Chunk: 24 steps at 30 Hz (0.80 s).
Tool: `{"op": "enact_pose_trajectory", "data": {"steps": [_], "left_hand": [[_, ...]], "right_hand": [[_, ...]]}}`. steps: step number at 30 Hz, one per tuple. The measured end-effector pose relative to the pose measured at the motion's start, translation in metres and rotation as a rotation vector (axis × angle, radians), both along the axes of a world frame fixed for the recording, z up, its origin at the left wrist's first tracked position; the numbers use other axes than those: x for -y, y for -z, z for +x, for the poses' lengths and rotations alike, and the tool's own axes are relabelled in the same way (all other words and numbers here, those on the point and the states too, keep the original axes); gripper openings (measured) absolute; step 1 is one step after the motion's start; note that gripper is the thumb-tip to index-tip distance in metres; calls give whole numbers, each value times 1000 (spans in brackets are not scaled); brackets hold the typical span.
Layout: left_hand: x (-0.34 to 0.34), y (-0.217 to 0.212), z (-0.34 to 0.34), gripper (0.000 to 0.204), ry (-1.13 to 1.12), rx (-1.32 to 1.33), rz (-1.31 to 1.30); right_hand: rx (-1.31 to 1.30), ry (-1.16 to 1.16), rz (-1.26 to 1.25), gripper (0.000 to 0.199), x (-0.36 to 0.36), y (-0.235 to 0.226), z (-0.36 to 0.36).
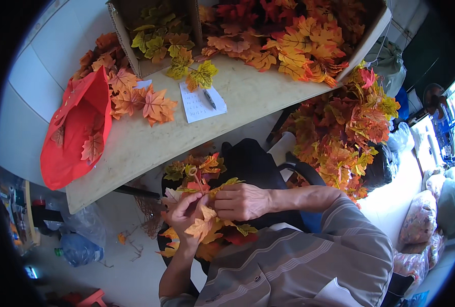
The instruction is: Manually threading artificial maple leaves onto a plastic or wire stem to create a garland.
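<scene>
Over my lap, a garland of artificial maple leaves (203,225) in orange, yellow and dark red spreads around both hands. Thumb and fingers of my left hand (184,217) pinch its stem, with an orange leaf lying across the palm side. My right hand (243,202) is curled in from the right, fingers bent onto the same garland beside a yellow leaf; its fingertips are partly hidden. A small beige loop (192,171) on a stem sticks up just beyond my left fingertips. Several more leaves (209,163) lie past the hands on the dark cloth of my lap.
Ahead is a pale table (150,148) with a red fabric bag (74,138), loose orange leaves (158,106), a written paper (194,110) and a pen (210,99). A cardboard box (121,38) holds leaves at the back. Leaf garlands (340,133) hang at the right.
</scene>
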<state>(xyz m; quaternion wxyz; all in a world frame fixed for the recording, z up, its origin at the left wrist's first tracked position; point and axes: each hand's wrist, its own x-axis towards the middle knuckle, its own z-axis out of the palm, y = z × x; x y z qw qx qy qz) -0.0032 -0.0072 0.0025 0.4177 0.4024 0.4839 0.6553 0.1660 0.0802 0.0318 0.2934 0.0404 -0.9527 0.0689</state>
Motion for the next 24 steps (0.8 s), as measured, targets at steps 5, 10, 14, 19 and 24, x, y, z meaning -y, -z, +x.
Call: {"op": "enact_pose_trajectory", "data": {"steps": [5, 10, 14, 19, 24], "left_hand": [[-1, -4, -6, 11, -32, -84, -23], [3, 1, -3, 5, 24, 178, -70], [3, 6, -1, 9, 12, 280, -149], [-1, 12, -18, 8, 137, 348, -171], [-9, 6, -16, 16, 167, 347, -103]], "right_hand": [[-14, -5, 41, 23, -9, 3, 4], [142, -123, 19, 35, -25, -17, 12], [239, -266, -471, 34, -53, -67, 22], [66, 500, -149, 10, -195, -107, 64], [-119, 1006, 112, 21, -316, -165, 107]]}}
